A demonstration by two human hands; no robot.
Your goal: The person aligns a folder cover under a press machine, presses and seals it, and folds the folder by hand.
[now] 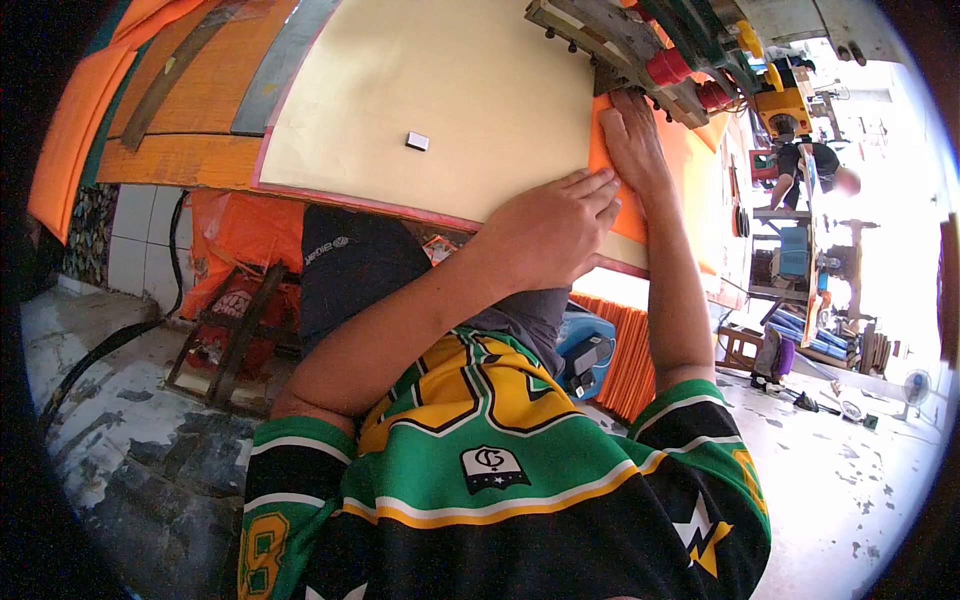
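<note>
My left hand [555, 232] lies palm down over the front edge of the cream tabletop [450, 80], its fingers flat and pointing right, tips on a strip of orange cloth [680, 160]. Further forward, my right hand [635, 150] presses flat on the same cloth, its fingertips close to the dark sewing machine [690, 60] with red parts. The fingertips are partly hard to make out beside the machine. A small white and black block [416, 142] sits on the tabletop, left of both hands.
Orange cloth [60, 150] hangs at the far left beside a wooden table [200, 90]. Below are a dark stool frame [235, 335], an orange pleated stack [620, 345] and a blue object [585, 350]. At the right, another person [820, 165] is near other machines.
</note>
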